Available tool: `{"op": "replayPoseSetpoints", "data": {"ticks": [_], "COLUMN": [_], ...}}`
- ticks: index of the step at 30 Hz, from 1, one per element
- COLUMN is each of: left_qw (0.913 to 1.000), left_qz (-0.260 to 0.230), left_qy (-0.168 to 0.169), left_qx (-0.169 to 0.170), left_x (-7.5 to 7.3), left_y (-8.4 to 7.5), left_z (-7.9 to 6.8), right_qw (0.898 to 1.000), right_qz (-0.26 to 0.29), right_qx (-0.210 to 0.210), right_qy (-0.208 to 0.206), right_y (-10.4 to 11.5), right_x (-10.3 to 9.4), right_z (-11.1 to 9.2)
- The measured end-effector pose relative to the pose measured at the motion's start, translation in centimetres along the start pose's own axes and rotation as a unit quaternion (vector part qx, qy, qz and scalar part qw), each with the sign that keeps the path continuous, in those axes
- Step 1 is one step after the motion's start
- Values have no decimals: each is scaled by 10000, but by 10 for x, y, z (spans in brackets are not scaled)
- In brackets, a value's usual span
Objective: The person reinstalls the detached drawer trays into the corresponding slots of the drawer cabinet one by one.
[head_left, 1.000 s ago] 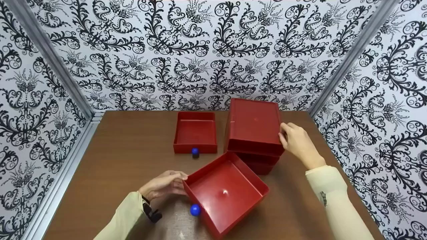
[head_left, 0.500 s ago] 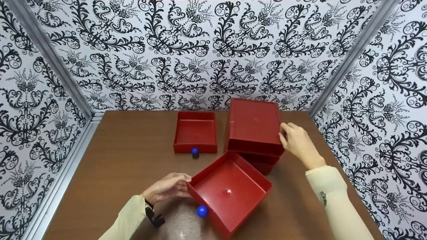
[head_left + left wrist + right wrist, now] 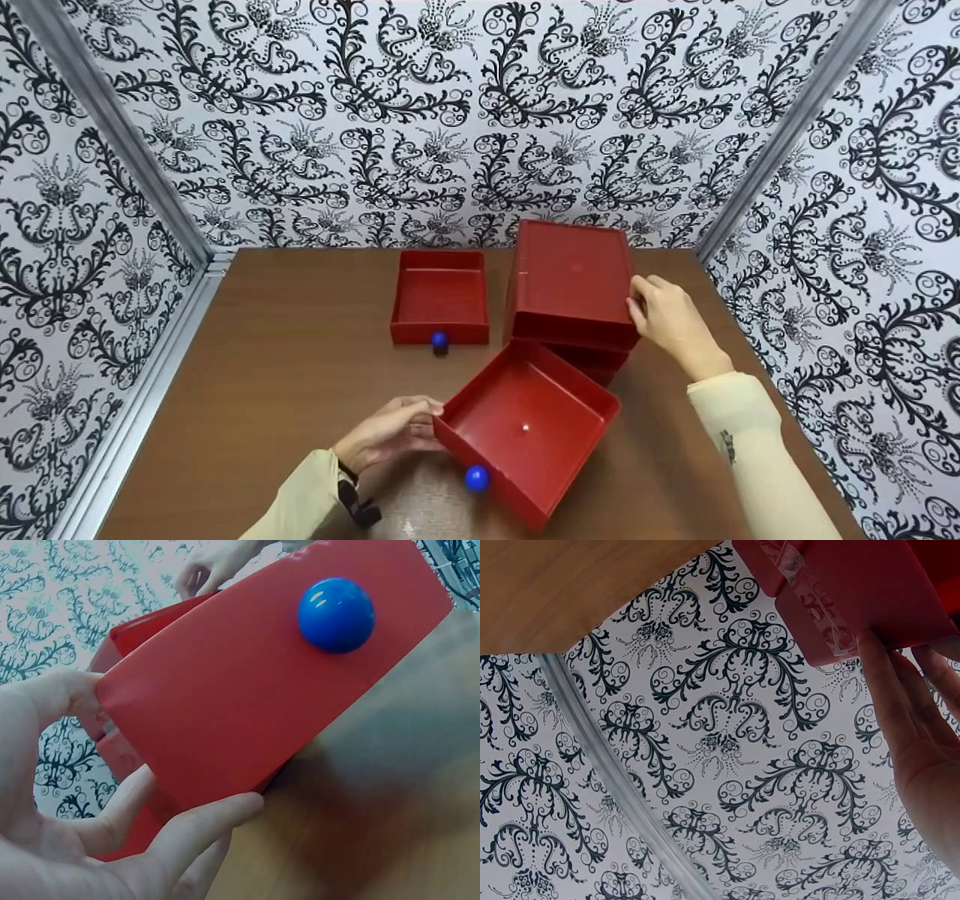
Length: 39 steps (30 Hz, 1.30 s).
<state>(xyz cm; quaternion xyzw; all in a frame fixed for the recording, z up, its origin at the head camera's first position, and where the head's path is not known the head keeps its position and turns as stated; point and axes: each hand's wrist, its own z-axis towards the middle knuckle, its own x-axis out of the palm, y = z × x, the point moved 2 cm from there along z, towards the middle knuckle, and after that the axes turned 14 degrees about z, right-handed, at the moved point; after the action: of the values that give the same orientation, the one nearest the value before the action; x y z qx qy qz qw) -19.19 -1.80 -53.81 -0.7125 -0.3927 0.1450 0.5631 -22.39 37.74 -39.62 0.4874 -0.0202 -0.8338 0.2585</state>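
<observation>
A red drawer (image 3: 525,442) with a round blue knob (image 3: 477,478) is held tilted in the air by my left hand (image 3: 390,433), which grips its left corner. In the left wrist view, the thumb is at one edge of the drawer's front panel (image 3: 202,712) and fingers curl round its lower edge. The drawer's far corner overlaps a red drawer cabinet (image 3: 574,274) in the head view; contact there is unclear. My right hand (image 3: 667,322) holds the cabinet's right edge, with fingers (image 3: 881,682) against its side in the right wrist view. Clear tape (image 3: 810,596) runs along the cabinet.
Another red drawer (image 3: 441,296), with a blue knob (image 3: 439,340), lies on the brown table (image 3: 285,322) left of the cabinet. Patterned walls (image 3: 450,135) with metal corner rails (image 3: 127,135) enclose the table at the back and sides.
My left hand has moved right and a little nearer with the drawer, which shifts and turns slightly toward the cabinet's front. The right hand and cabinet stay put.
</observation>
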Motion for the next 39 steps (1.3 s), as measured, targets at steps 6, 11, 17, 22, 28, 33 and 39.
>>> {"op": "replayPoseSetpoints", "data": {"ticks": [6,11,17,22,28,33,39], "left_qw": [9997,9989,9980,9967,9943,9930,9917], "left_qz": [-163,-217,-346,-594,-813,-860,-882], "left_qy": [-171,-418,-514,-513,-603,-697,-793], "left_qx": [59,28,91,200,333,422,494], "left_x": [10,18,30,42,55,64,73], "left_y": [3,4,5,7,12,14,15], "left_z": [1,2,3,4,9,13,15], "right_qw": [10000,10000,10000,10000,10000,10000,10000], "right_qz": [3,11,36,73,41,-5,20], "right_qx": [-9,17,-2,45,-28,-26,-1], "right_qy": [-1,9,16,23,-52,-82,-83], "right_y": [0,0,1,0,-1,0,-1], "right_x": [0,0,-1,0,1,1,1], "right_z": [0,0,0,-1,-1,-1,-2]}}
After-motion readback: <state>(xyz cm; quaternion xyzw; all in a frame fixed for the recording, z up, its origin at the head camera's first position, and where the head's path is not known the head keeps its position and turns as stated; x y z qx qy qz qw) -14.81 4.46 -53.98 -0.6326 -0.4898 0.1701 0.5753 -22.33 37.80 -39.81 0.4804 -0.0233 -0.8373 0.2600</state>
